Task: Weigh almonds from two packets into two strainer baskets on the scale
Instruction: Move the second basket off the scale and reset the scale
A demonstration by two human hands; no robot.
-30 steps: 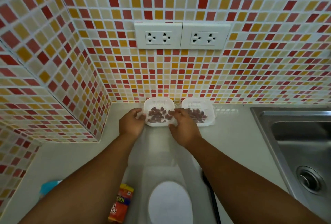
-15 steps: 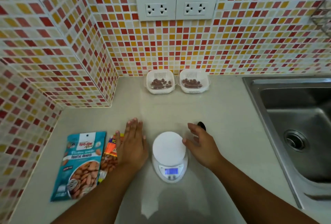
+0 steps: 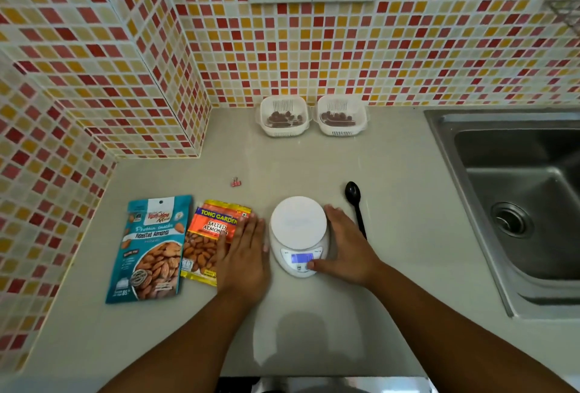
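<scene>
Head view: the left hand [image 3: 243, 256] lies flat with straight fingers on the counter [image 3: 314, 160], its grip loose on nothing, covering the right edge of the orange salted-almond packet [image 3: 210, 235] so that the packet's last letters are hidden. The right hand [image 3: 348, 248] rests beside the white scale [image 3: 298, 234], fingers straight along its right side, thumb tip touching the front panel just under the lit display; the digits there are too small to read, and whether the thumb presses a button cannot be told. This hand also hides part of the handle of the black spoon [image 3: 354, 196], which lies just right of the scale. The scale's round platform is bare. A teal roasted-almond packet [image 3: 152, 248] lies flat left of the orange one, their edges touching or overlapping. Both white strainer baskets [image 3: 284, 116] [image 3: 340, 116] stand side by side against the tiled wall, well apart from the scale, each holding a shallow layer of dark almonds. A small pink binder clip [image 3: 235, 182] lies between the packets and the baskets. The steel sink [image 3: 518, 198] is cut off at the right edge.
</scene>
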